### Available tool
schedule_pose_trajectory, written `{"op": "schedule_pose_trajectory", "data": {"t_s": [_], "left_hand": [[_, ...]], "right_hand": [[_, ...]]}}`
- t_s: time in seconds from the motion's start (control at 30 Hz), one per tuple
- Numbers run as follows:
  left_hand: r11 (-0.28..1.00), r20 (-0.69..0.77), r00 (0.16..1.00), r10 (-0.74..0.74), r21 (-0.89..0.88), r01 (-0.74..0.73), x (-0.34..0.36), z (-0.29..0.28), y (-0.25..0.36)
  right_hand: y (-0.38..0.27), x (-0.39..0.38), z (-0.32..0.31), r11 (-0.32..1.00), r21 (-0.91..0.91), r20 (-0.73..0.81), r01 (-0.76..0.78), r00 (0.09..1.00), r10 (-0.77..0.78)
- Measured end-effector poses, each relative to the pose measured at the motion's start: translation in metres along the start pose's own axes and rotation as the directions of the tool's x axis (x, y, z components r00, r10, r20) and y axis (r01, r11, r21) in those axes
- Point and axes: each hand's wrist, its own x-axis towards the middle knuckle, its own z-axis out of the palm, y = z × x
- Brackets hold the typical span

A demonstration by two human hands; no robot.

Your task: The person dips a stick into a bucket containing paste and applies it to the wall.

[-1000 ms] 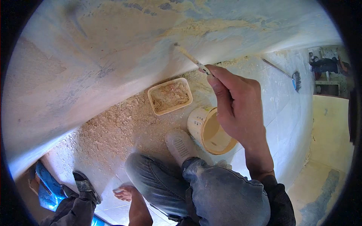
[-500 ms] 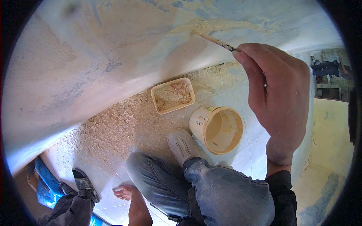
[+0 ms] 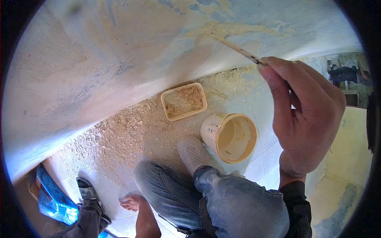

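Note:
My right hand [image 3: 307, 115] is closed on a thin putty scraper [image 3: 238, 49], pinched between thumb and fingers. The scraper shows edge-on as a narrow, cream-crusted strip with dark spots near the fingertips. Its far end lies over a streak of yellowish putty [image 3: 246, 28] on the pale, patchy wall [image 3: 139, 43]; whether it touches cannot be told. Low in the view, my left hand [image 3: 130, 202] hangs beside my bent knee, empty, its fingers loosely apart.
Between wall and foot sit a rectangular tub [image 3: 184, 101] of crumbly material and a round plastic bucket [image 3: 229, 137] with pale residue. Crumbs [image 3: 123, 135] litter the tiled floor along the wall. Another person's sandalled foot [image 3: 89, 190] and a blue bag [image 3: 55, 198] are at lower left.
My right hand has shifted right and slightly downward, drawing the scraper along with it. My left hand stays put. The other person's leg at lower left has moved slightly.

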Motion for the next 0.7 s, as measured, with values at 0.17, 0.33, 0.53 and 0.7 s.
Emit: {"op": "schedule_pose_trajectory", "data": {"t_s": [0.17,0.33,0.53,0.7], "left_hand": [[1.0,-0.053,0.999,-0.006,-0.002,0.006,0.01,0.008,-0.01],[0.999,-0.061,0.998,0.009,-0.039,-0.011,0.001,0.01,-0.004],[1.0,-0.065,0.998,-0.019,-0.026,0.017,0.006,0.009,-0.005],[0.999,-0.077,0.997,0.003,-0.048,-0.007,0.003,0.008,-0.004]], "right_hand": [[0.003,0.008,0.009,0.997,-0.014,0.029,0.071,0.997,-0.071],[0.005,0.005,0.004,0.994,-0.044,-0.046,0.101,0.994,-0.103],[-0.002,0.002,0.003,0.999,0.021,0.039,0.041,0.998,-0.042],[0.007,0.008,0.006,0.99,-0.035,-0.046,0.135,0.99,-0.137]]}}
